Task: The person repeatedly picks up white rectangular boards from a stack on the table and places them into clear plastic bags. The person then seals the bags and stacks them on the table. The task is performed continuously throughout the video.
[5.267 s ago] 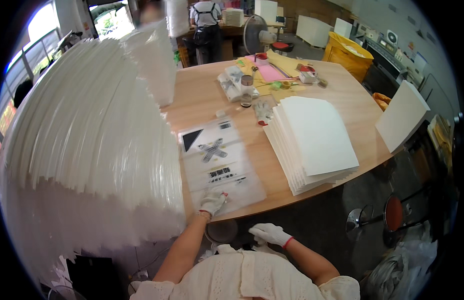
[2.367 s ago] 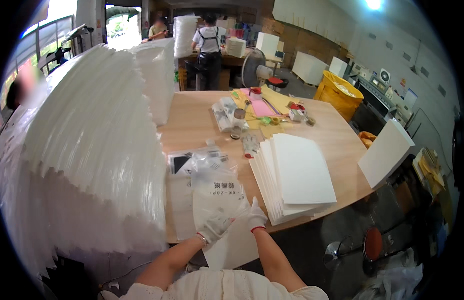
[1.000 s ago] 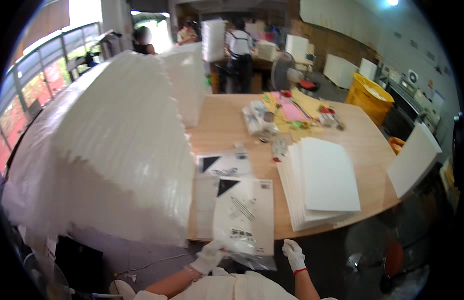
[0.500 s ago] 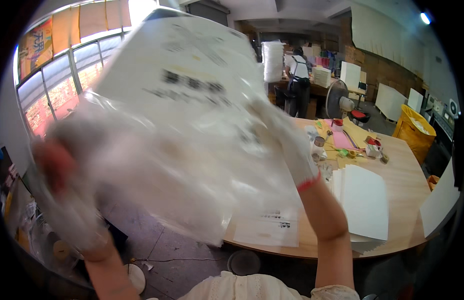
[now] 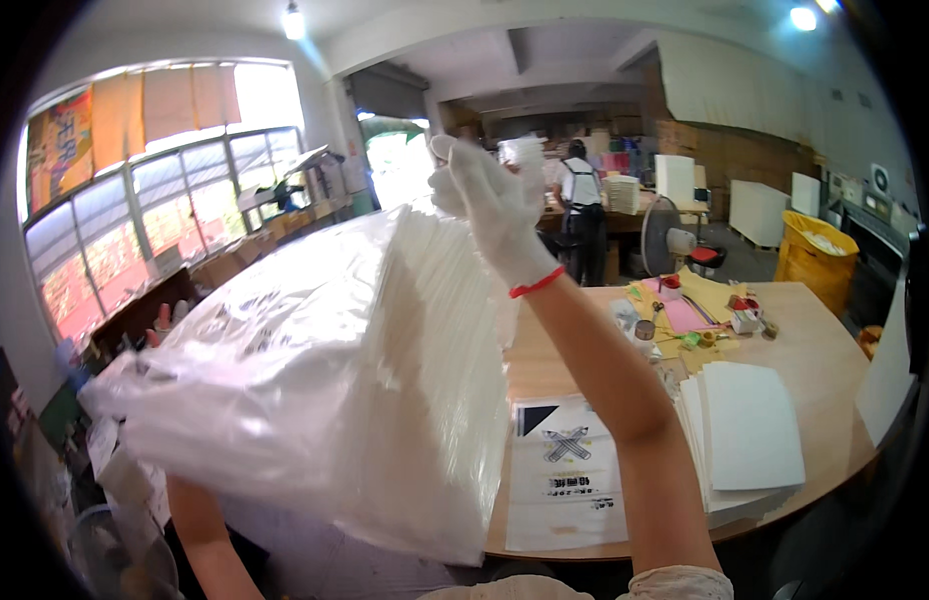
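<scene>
A thick stack of clear plastic bags with dark print (image 5: 425,390) is held up on the left, its layered edges turned toward me. My left forearm (image 5: 207,545) rises to the stack's lower left, and the bags cover most of that hand as it bears them. Over the stack's upper right corner, my right hand (image 5: 495,210) is raised in a white glove with a red cuff. Its fingers are bent and partly apart, with nothing visible in them. One printed bag (image 5: 565,480) lies flat on the wooden table (image 5: 825,400) below my right arm.
White sheets (image 5: 750,425) lie piled on the table's right. Beyond are tape rolls, scissors and coloured paper (image 5: 685,312). Farther back stand a fan (image 5: 661,235), a yellow sack (image 5: 815,265) and a person (image 5: 582,200) at another table. Windows and a cluttered ledge line the left.
The bag stack has turned from its printed face to its layered edge and sits lower left. My right hand has come off its face and moved up. More of the tabletop bag shows.
</scene>
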`<state>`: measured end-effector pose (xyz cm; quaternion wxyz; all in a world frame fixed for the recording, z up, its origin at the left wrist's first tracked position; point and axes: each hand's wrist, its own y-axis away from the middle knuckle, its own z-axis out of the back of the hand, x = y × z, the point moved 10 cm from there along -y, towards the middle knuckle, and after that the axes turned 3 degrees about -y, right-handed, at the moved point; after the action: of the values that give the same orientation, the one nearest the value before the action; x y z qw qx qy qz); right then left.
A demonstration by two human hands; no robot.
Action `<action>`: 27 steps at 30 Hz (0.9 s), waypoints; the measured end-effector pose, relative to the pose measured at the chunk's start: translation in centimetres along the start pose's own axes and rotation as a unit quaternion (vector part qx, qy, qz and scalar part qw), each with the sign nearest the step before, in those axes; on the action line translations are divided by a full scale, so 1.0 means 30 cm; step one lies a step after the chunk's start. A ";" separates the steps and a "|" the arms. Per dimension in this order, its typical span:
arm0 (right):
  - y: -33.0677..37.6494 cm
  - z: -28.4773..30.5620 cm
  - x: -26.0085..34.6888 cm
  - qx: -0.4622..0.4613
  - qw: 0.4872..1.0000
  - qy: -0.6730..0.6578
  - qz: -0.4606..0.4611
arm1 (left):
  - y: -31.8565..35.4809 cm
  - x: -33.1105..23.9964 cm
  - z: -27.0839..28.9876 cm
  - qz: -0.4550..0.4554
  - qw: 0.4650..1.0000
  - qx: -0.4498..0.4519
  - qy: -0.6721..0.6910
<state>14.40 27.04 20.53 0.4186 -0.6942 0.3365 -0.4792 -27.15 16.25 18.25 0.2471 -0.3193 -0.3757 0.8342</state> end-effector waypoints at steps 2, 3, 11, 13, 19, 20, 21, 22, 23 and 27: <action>0.020 -0.021 0.028 0.012 0.959 0.185 0.216 | -0.063 0.045 -0.003 0.035 0.999 -0.004 -0.032; 0.034 -0.022 -0.069 -0.003 0.992 0.072 0.101 | -0.096 0.073 -0.009 0.047 0.998 -0.004 -0.043; 0.077 -0.039 -0.326 0.038 0.948 0.288 0.128 | -0.319 0.290 -0.205 0.074 0.996 0.019 -0.048; 0.051 -0.014 -0.359 0.047 0.935 0.311 0.161 | -0.341 0.319 -0.246 0.077 0.996 0.021 -0.043; 0.040 -0.055 -0.350 0.174 0.952 0.245 0.055 | -0.379 0.331 -0.287 0.073 0.997 0.008 -0.035; 0.060 -0.121 -0.300 0.234 0.951 0.194 0.059 | -0.374 0.319 -0.275 0.070 0.997 -0.003 -0.035; 0.116 -0.228 -0.164 0.280 0.943 0.168 0.061 | -0.351 0.313 -0.233 0.072 0.996 -0.020 -0.039; 0.186 -0.288 -0.053 0.327 0.929 0.169 0.044 | -0.332 0.358 -0.293 0.071 0.997 -0.033 -0.008; 0.282 -0.368 0.033 0.362 0.886 0.254 0.140 | -0.288 0.400 -0.351 0.064 0.996 -0.059 0.037; 0.698 -0.535 0.147 0.450 0.821 0.264 0.231 | 0.081 0.306 -0.344 0.076 0.957 -0.227 0.166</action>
<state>-0.81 10.20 6.35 0.6779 -0.1773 0.3317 -0.6316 -26.34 25.63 7.87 0.1629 -0.5282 -0.4838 0.6785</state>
